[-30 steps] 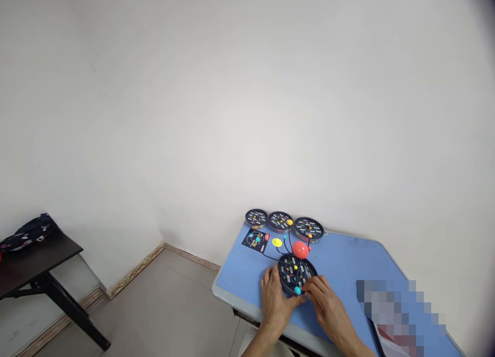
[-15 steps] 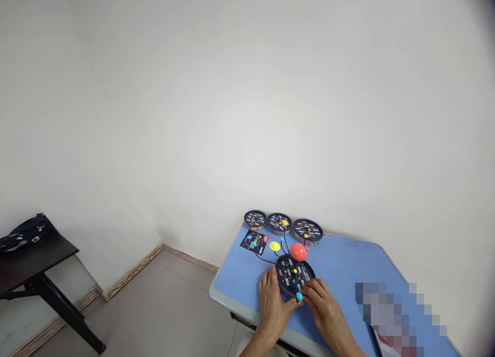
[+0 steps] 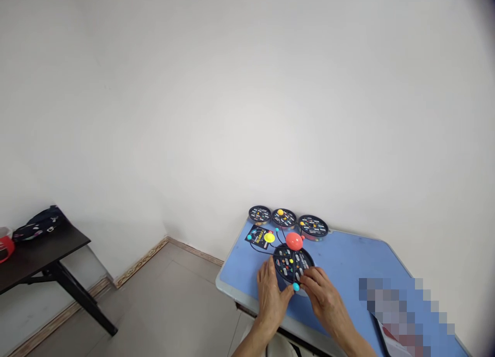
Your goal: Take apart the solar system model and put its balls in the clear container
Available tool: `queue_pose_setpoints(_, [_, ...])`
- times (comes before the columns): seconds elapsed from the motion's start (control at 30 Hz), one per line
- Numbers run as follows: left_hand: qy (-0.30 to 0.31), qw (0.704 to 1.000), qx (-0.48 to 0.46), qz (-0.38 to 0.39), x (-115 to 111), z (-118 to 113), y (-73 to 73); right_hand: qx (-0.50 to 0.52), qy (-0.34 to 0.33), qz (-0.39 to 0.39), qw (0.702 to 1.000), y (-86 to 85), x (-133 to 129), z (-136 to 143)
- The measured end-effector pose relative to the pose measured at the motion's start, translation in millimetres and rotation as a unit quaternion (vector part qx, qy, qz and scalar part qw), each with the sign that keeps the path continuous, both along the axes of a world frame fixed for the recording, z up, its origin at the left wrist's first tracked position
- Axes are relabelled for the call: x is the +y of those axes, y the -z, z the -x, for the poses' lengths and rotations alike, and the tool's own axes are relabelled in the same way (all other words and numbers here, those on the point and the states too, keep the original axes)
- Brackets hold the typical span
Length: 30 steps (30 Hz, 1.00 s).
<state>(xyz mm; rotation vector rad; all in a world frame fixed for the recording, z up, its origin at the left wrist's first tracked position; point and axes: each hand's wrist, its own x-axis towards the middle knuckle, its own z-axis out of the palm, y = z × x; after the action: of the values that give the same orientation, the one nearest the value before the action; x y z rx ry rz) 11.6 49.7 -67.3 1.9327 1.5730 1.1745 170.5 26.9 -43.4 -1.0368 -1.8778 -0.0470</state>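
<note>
Room: plain white wall, grey tiled floor with a patterned skirting strip along its foot.
Far left: black side table (image 3: 42, 246) carrying a dark bag (image 3: 38, 224); a red item at the frame edge, too cut off to identify.
Worktop: blue, pale-rimmed worktop (image 3: 240, 274), lower right of centre, set against the wall.
Back row: three round dark discs (image 3: 284, 217) with small printed labels, side by side along the worktop's far edge.
Card: dark printed card (image 3: 258, 237) just in front of the leftmost disc; a yellow ball (image 3: 269, 238) lies over its right part.
Model: round dark base (image 3: 293, 264) with thin black wire arms ending in small coloured balls; orange-red ball (image 3: 294, 240) stands at its far side, near the back row.
Left hand (image 3: 271, 291): fingers spread, pressed to the base's left rim, steadying it.
Teal ball (image 3: 296, 287): at the base's near edge, between the two hands.
Right hand (image 3: 324, 297): fingertips closed in at the teal ball; whether they actually pinch it cannot be told.
Handling note: judged best to keep the base pinned flat and work the small ball gently, since the wire arms look easily bent.
Right edge: blurred patch on the worktop, contents unreadable.
</note>
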Motion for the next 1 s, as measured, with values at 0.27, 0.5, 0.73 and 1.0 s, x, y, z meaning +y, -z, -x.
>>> queue_pose_setpoints(0.27, [-0.054,0.997,0.056,-0.012,-9.6,69.5,-2.1,0.003,-0.043,-0.005,0.999,-17.4,-4.3,64.7])
queue_pose_setpoints(0.5, [-0.100,0.983,0.149,0.028,-17.8,111.7,12.2,0.010,-0.052,0.000,0.999,4.6,-5.9,107.0])
queue_pose_setpoints(0.73, [-0.122,0.959,0.245,0.079,-19.6,112.3,15.4,0.028,-0.054,0.026,0.998,31.6,-4.0,115.0])
queue_pose_setpoints(1.0, [-0.127,0.942,0.305,0.066,-17.4,104.2,16.6,-0.018,-0.020,0.025,0.999,41.8,2.0,109.9])
